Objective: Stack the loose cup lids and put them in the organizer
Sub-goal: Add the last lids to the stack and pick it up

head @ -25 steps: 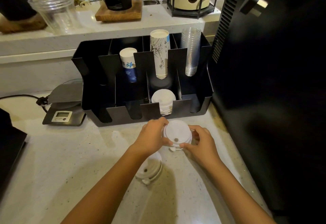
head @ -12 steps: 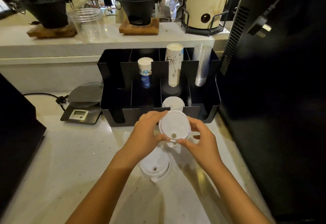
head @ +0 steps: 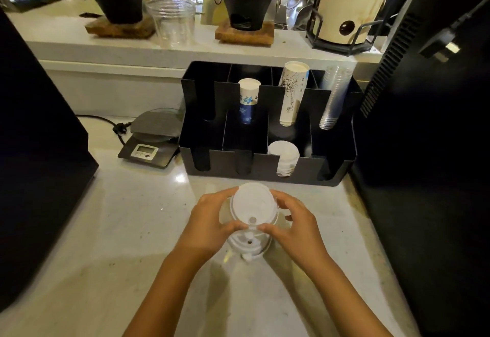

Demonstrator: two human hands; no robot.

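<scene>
Both hands hold a white cup lid (head: 252, 204) with a small sip hole, just above the counter. My left hand (head: 212, 221) grips its left rim and my right hand (head: 293, 221) its right rim. Directly beneath it a second white lid (head: 249, 246) lies on the counter, partly hidden by the held lid and my fingers. Behind them stands the black organizer (head: 265, 169). A stack of white lids (head: 284, 156) lies in its front compartment, second from the right.
The organizer's back slots hold a blue-patterned paper cup stack (head: 248, 100), a taller white paper cup stack (head: 293, 92) and clear plastic cups (head: 334, 95). A digital scale (head: 152, 142) sits left of it. Dark machines flank the counter on both sides.
Both hands have drawn the held lid back from the organizer's front toward me, over the lid lying on the counter. The view has also shifted, so the organizer appears farther away.
</scene>
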